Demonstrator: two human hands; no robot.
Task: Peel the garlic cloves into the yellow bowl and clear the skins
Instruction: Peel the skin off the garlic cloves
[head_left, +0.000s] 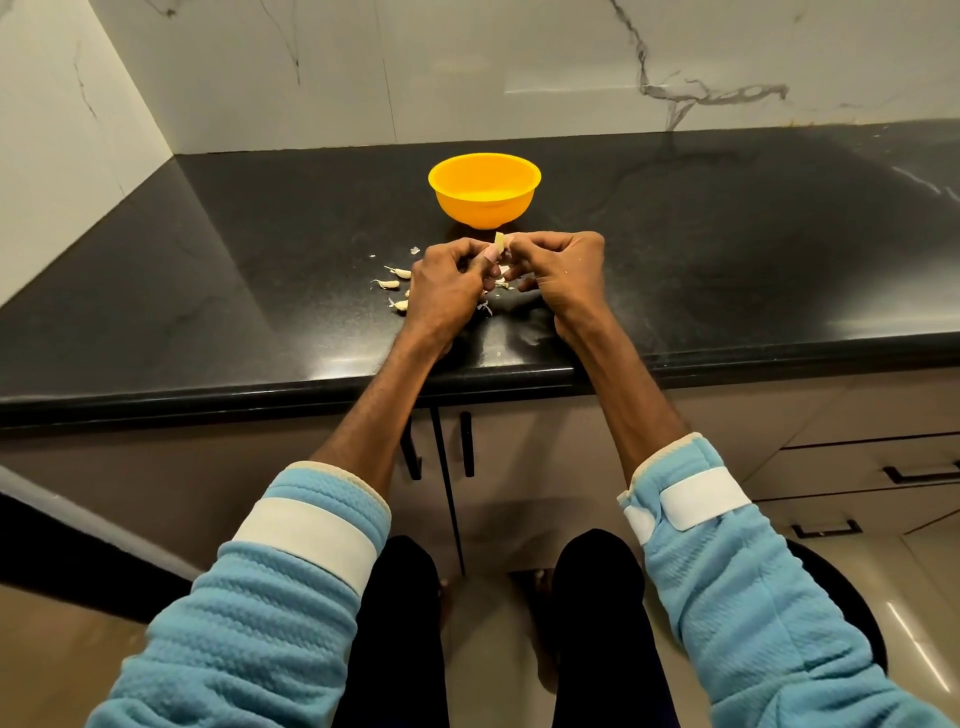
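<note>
On the left of the black tabletop (208, 260) lay three garlic cloves (397, 271) with their skins on, near the hands; bits of skin (485, 307) lay around them; the left hand (447, 280) had its grip pinched tight on one clove (498, 240), held up off the tabletop; just behind stood the yellow bowl (483, 208), and its bottom was hidden; the right hand (558, 262) had its grip pinched on the same clove too; I think the peeling step was on, with more cloves to go; next the skin needed pulling off, then the bare clove needed dropping in the bowl
</note>
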